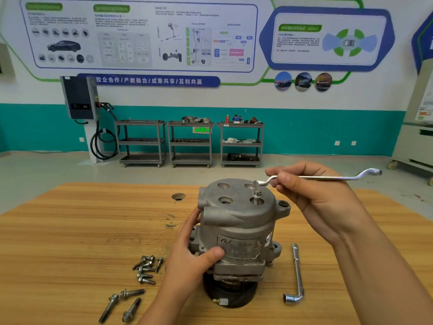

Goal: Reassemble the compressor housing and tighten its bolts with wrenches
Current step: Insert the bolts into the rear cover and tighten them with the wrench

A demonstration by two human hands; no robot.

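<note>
A grey metal compressor housing (236, 221) stands upright on the wooden table (70, 231). My left hand (189, 252) grips its left side, thumb across the front by the label. One bolt (257, 195) sticks up from a hole in the top cover; three other holes show no bolt. My right hand (311, 193) pinches a slim offset ring wrench (328, 177) near one end, and that ring end sits over the far right rim of the cover, behind the bolt.
Several loose bolts (146, 269) lie left of the housing, with three longer bolts (124, 303) nearer the front edge. An L-shaped socket wrench (297, 275) lies to the right. A small hole (178, 196) marks the tabletop. Metal carts (191, 143) stand by the far wall.
</note>
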